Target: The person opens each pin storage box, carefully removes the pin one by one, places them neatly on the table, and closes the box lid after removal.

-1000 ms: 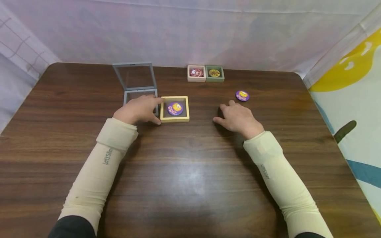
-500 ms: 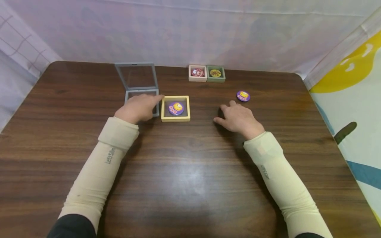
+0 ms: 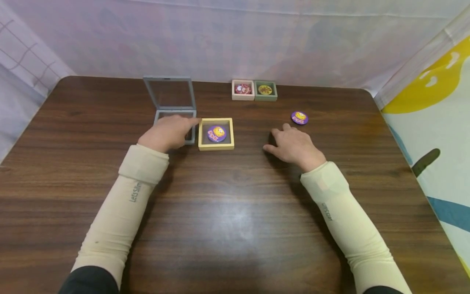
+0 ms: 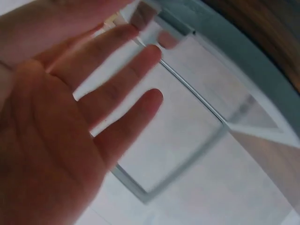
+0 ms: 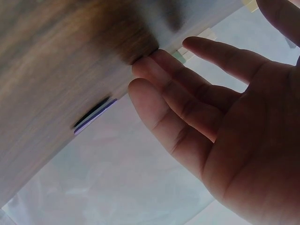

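In the head view my left hand (image 3: pixel 167 132) hovers over the base of an open grey display case (image 3: pixel 172 109), whose clear lid stands raised. Its index finger reaches to the upper left corner of a yellow square frame (image 3: pixel 216 148); whether it touches cannot be told. Inside that frame shows a round purple badge (image 3: pixel 217 133) with a yellow cartoon figure. The left wrist view shows the other fingers (image 4: pixel 124 123) extended, holding nothing. My right hand (image 3: pixel 295 147) rests low over the table, fingers loosely spread, just below a second purple badge (image 3: pixel 299 118).
Two small framed boxes, one pink (image 3: pixel 242 98) and one green (image 3: pixel 266 98), sit side by side near the back edge. A pale curtain (image 3: pixel 257 45) hangs behind the brown wooden table (image 3: pixel 227 228). A patterned cloth (image 3: pixel 446 163) borders the right side.
My left thumb has drawn away from the yellow frame's lower left corner, while the index finger stays at the upper one. The right hand has not visibly moved.
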The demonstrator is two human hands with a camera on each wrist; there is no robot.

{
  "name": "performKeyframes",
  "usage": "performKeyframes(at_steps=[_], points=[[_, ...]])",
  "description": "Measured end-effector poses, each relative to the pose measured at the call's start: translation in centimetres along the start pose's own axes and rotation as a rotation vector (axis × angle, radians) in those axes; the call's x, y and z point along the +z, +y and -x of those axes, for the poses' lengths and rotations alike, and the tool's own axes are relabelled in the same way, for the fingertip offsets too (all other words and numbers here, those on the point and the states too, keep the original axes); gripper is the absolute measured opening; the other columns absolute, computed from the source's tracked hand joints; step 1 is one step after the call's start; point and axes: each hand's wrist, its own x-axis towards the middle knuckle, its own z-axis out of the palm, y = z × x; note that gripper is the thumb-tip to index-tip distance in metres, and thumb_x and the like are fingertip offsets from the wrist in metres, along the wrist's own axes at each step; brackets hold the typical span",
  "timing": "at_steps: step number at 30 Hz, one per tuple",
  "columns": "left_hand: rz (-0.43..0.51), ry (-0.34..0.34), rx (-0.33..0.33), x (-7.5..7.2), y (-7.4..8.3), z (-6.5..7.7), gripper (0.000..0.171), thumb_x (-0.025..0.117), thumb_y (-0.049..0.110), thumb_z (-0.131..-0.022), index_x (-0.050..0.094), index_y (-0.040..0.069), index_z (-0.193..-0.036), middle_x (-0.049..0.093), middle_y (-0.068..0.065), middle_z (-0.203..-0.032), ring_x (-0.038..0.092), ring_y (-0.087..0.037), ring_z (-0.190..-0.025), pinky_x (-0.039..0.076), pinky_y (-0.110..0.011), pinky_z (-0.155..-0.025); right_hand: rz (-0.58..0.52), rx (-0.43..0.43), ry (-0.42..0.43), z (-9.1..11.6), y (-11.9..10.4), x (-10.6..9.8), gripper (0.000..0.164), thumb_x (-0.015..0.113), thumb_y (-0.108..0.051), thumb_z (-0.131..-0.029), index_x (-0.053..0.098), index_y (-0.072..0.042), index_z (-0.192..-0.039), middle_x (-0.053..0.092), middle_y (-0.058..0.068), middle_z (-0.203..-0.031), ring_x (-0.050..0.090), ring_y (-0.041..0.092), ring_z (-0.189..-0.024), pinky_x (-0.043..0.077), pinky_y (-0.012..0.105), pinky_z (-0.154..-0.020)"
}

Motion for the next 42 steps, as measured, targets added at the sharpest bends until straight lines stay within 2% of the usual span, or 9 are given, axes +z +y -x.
performKeyframes(at_steps=[3, 8, 12, 17, 20, 24, 27, 31, 42], points=[[-0.004, 0.016, 0.040, 0.2, -0.4, -0.1, 0.067, 0.050, -0.014, -0.085, 0.038, 0.013, -0.144, 0.055, -0.023, -0.132, 0.057, -0.040, -0.111, 0.049, -0.056, -0.092, 0.002, 0.002, -0.003, 0.0, 0.0, 0.0, 0.065, 0.052, -0.049, -0.093, 0.042, -0.005, -0.140, 0.048, 0.026, -0.127, 0.051, 0.040, -0.114, 0.051, 0.059, -0.080], [0.038, 0.040, 0.100, 0.2, -0.5, -0.5, 0.062, 0.049, -0.010, -0.086, 0.039, 0.010, -0.144, 0.050, -0.023, -0.138, 0.051, -0.041, -0.122, 0.043, -0.057, -0.100, 0.005, 0.005, -0.008, 0.0, 0.0, 0.1, 0.065, 0.051, -0.049, -0.093, 0.043, -0.005, -0.140, 0.048, 0.025, -0.126, 0.051, 0.040, -0.115, 0.051, 0.059, -0.080], [0.055, 0.101, 0.155, 0.0, 0.1, -0.7, 0.060, 0.052, 0.003, -0.086, 0.037, 0.005, -0.144, 0.042, -0.025, -0.144, 0.041, -0.043, -0.131, 0.037, -0.059, -0.106, 0.009, 0.003, -0.007, 0.0, 0.1, 0.1, 0.065, 0.052, -0.049, -0.093, 0.043, -0.005, -0.139, 0.048, 0.025, -0.125, 0.052, 0.040, -0.113, 0.051, 0.059, -0.078], [0.034, 0.153, 0.220, 0.0, 1.1, -0.7, 0.071, 0.062, 0.024, -0.085, 0.032, 0.005, -0.146, 0.029, -0.026, -0.152, 0.026, -0.044, -0.140, 0.025, -0.059, -0.114, 0.014, 0.002, -0.007, 0.0, 0.1, -0.1, 0.065, 0.051, -0.049, -0.093, 0.043, -0.005, -0.140, 0.048, 0.025, -0.126, 0.054, 0.041, -0.110, 0.052, 0.059, -0.077], [0.026, 0.167, 0.222, 0.3, 1.7, -1.1, 0.078, 0.063, 0.037, -0.086, 0.027, 0.007, -0.148, 0.022, -0.026, -0.155, 0.023, -0.043, -0.142, 0.023, -0.057, -0.116, 0.019, 0.003, -0.005, -0.1, 0.1, -0.2, 0.065, 0.051, -0.049, -0.093, 0.043, -0.005, -0.139, 0.048, 0.026, -0.125, 0.054, 0.041, -0.110, 0.052, 0.060, -0.078], [0.008, 0.141, 0.221, 0.9, 2.3, -1.7, 0.079, 0.062, 0.045, -0.087, 0.030, 0.005, -0.147, 0.027, -0.026, -0.153, 0.025, -0.042, -0.142, 0.023, -0.055, -0.117, 0.021, 0.004, 0.001, -0.1, 0.1, -0.3, 0.063, 0.052, -0.049, -0.093, 0.045, -0.005, -0.137, 0.048, 0.025, -0.123, 0.053, 0.041, -0.110, 0.051, 0.060, -0.077], [-0.008, 0.107, 0.214, 1.3, 2.4, -1.9, 0.076, 0.060, 0.047, -0.089, 0.032, 0.006, -0.146, 0.026, -0.025, -0.154, 0.026, -0.041, -0.142, 0.024, -0.056, -0.116, 0.018, 0.004, -0.005, -0.1, 0.0, -0.2, 0.064, 0.052, -0.049, -0.093, 0.044, -0.005, -0.138, 0.048, 0.025, -0.124, 0.052, 0.040, -0.112, 0.051, 0.059, -0.078], [0.006, 0.080, 0.190, 1.5, 2.5, -2.0, 0.076, 0.059, 0.048, -0.089, 0.030, 0.010, -0.148, 0.017, -0.024, -0.156, 0.022, -0.041, -0.143, 0.024, -0.057, -0.116, 0.017, 0.006, -0.018, -0.1, -0.1, -0.1, 0.065, 0.051, -0.049, -0.093, 0.042, -0.005, -0.140, 0.046, 0.025, -0.127, 0.051, 0.040, -0.114, 0.051, 0.059, -0.080], [0.014, 0.058, 0.163, 1.6, 3.3, -2.1, 0.089, 0.064, 0.055, -0.082, 0.023, 0.016, -0.151, 0.017, -0.025, -0.156, 0.019, -0.041, -0.144, 0.023, -0.061, -0.114, 0.012, 0.009, -0.024, 0.0, -0.1, 0.2, 0.066, 0.051, -0.049, -0.094, 0.041, -0.005, -0.141, 0.046, 0.025, -0.127, 0.051, 0.039, -0.114, 0.051, 0.058, -0.080]])
